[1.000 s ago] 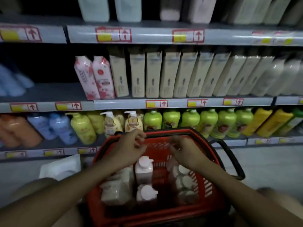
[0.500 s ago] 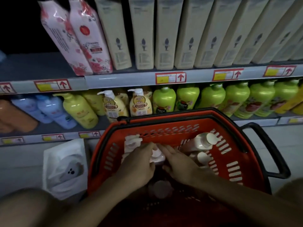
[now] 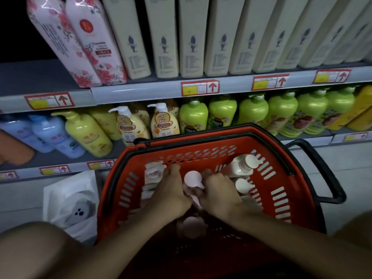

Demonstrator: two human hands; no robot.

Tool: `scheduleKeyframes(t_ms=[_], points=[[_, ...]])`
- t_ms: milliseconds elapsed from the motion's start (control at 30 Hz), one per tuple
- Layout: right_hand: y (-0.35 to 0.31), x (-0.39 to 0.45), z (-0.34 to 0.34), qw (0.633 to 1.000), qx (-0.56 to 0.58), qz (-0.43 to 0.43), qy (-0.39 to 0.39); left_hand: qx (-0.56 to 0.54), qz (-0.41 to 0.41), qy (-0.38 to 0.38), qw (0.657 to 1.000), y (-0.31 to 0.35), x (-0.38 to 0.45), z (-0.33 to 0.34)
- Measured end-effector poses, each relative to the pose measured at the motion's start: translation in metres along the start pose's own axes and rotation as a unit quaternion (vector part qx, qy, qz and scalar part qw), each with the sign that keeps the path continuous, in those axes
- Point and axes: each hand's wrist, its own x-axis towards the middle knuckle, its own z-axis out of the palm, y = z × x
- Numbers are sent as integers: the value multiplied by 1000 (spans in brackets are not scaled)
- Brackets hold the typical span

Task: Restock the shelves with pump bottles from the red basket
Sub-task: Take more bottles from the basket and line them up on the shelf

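Both hands have closed in tighter on the pink pump bottle [image 3: 192, 183] in the middle of the red basket [image 3: 285, 200] since half a second ago, and the camera has drawn a little nearer. The shelves [image 3: 141, 93] fill the top of the view: tall cream cartons [image 3: 193, 37] and two pink flowered packs [image 3: 80, 41] stand along the front edge of the upper shelf, with green bottles [image 3: 253, 111], yellow bottles [image 3: 86, 133] and pale blue bottles [image 3: 54, 135] in a row on the shelf below. The basket sits just in front of that lower shelf's front edge, its black handle [image 3: 322, 174] folded out to the right. Inside it, white pump bottles [image 3: 243, 166] lie against the right wall and more against the left wall. The left hand [image 3: 171, 196] and right hand [image 3: 219, 194] are side by side at the basket's middle, fingers curled round the pink bottle from either side, its round pump cap showing between them. A white package [image 3: 72, 202] lies on the floor beside the basket's left wall.
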Motion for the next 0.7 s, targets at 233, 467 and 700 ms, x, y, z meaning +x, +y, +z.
scheduleKeyframes(t_ms=[233, 467, 700], points=[[-20, -23, -44, 995, 34, -54, 76, -176, 26, 31, 984, -4, 1, 34], [-45, -39, -86, 972, 92, -156, 151, -415, 6, 94, 905, 36, -14, -2], [1, -14, -139, 959, 268, -87, -41, -547, 77, -3, 834, 41, -9, -86]])
